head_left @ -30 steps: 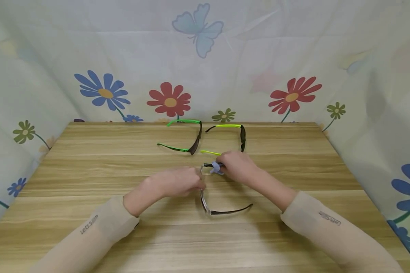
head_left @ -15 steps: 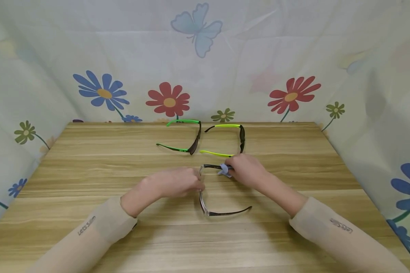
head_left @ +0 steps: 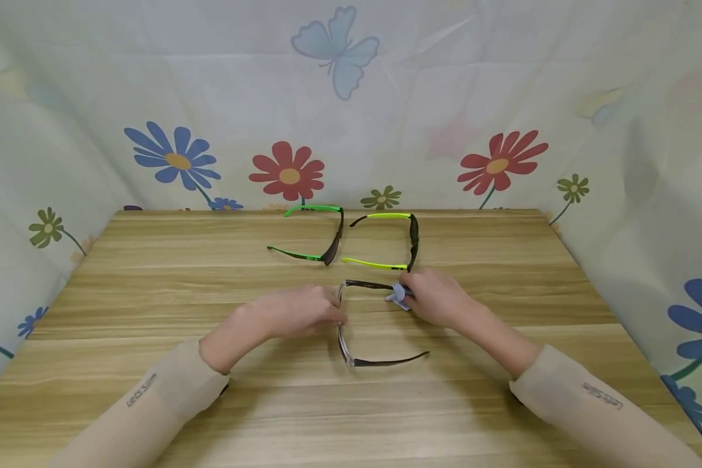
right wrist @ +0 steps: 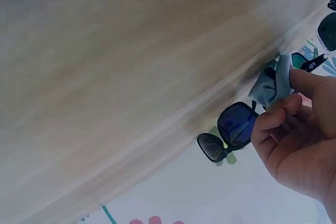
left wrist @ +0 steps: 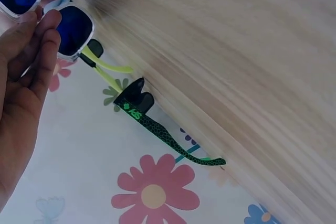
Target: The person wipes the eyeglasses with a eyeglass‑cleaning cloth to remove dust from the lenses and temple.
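Observation:
In the head view my left hand pinches a pair of clear-framed sunglasses near the bridge. Their dark temples stand unfolded toward the right. Blue mirrored lenses show beside the left fingers in the left wrist view. My right hand pinches a blue-grey cloth around the far temple, close to its tip. That tip is hidden by the cloth and fingers. Bunched folds of the cloth stick out past the right thumb in the right wrist view.
Behind the hands lie green-and-black sunglasses and, to their right, yellow-and-black sunglasses, both with temples unfolded. The yellow pair is just beyond my right hand. A flowered curtain borders the wooden table at the back and sides.
My right hand has slid the cloth rightward along the far temple, from near the hinge to near the tip. The left hand and the clear-framed sunglasses have shifted very slightly left.

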`<action>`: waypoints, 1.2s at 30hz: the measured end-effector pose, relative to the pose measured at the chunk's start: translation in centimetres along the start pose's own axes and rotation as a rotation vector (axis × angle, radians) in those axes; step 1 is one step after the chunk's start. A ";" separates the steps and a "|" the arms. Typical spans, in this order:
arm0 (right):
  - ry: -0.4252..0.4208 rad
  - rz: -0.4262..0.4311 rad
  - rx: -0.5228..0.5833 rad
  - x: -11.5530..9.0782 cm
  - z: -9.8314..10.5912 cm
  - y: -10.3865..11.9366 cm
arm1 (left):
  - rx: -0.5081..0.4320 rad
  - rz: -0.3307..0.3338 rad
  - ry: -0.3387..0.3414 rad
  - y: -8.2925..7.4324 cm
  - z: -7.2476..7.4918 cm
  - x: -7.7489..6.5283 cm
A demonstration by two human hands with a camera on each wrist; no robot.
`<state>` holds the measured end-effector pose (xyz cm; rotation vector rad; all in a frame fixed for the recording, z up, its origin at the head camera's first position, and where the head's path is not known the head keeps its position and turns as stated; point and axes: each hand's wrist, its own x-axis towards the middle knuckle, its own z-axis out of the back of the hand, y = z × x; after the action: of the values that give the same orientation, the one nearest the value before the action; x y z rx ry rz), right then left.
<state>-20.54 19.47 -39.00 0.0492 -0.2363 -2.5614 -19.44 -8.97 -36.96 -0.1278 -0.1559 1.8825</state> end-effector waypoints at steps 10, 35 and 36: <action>0.055 -0.010 0.020 -0.7 0.7 -1.0 | -0.020 0.011 -0.036 0.4 0.4 -0.8; 0.091 -0.115 0.104 -2.1 1.5 -4.0 | -0.109 0.093 -0.401 5.3 2.2 -8.4; 0.090 -0.120 0.105 -2.0 1.5 -4.0 | -0.108 0.093 -0.400 5.4 2.3 -8.4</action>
<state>-21.10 24.14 -38.26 0.2246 -0.3424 -2.6563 -22.25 -18.66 -35.57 0.1735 -0.5331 1.9751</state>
